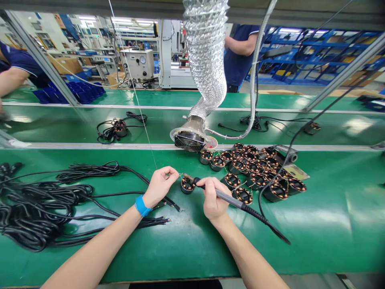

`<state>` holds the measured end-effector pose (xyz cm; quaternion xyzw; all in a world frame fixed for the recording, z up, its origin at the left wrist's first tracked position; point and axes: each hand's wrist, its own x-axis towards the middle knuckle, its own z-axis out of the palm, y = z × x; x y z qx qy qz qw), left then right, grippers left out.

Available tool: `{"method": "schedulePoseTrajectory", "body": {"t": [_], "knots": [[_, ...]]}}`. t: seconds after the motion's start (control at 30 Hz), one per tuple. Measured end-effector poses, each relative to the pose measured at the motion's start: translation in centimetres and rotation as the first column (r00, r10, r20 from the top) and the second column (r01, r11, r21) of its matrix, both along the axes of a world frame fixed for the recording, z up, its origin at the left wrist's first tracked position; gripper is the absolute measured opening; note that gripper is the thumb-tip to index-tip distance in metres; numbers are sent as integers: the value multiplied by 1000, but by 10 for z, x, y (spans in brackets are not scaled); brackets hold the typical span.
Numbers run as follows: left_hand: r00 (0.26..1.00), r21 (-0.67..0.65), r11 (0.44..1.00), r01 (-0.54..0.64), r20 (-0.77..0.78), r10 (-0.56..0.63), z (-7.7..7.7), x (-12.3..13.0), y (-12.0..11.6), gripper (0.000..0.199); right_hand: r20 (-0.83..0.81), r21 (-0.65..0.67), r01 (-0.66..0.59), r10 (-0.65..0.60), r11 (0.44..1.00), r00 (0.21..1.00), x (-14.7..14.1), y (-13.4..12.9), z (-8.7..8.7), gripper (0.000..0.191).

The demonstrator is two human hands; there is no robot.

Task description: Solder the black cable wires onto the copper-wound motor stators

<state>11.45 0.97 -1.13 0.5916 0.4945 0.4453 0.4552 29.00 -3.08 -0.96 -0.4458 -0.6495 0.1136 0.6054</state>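
My right hand [215, 200] is closed round the grey handle of a soldering iron [230, 198], whose tip points left over a single motor stator [187, 186]. That stator is a dark ring with copper windings, standing on the green bench. My left hand [162, 182], with a blue band at the wrist, pinches a thin solder wire [141, 110] that comes down from above. Fine wire ends show just beyond the left fingertips, close to the iron's tip. Whether tip and wire touch is too small to tell.
Several stators [255, 166] stand grouped at right, near a metal iron holder [285, 154]. Black cables [39, 212] lie heaped at left. A foil duct [206, 52] with a fan hood [190, 136] hangs above. Cabled stators [120, 128] lie on the strip beyond; people work behind.
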Motion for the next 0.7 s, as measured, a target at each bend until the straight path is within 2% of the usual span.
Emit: {"method": "schedulePoseTrajectory", "body": {"t": [0.33, 0.7], "knots": [[1000, -15, 1000, -14, 14, 14, 0, 0, -1, 18, 72, 38, -32, 29, 999, 997, -3, -1, 5, 31], [1000, -5, 1000, 7, 7, -7, -2, -1, -1, 19, 29, 32, -33, 32, 999, 999, -2, -2, 3, 30]]}}
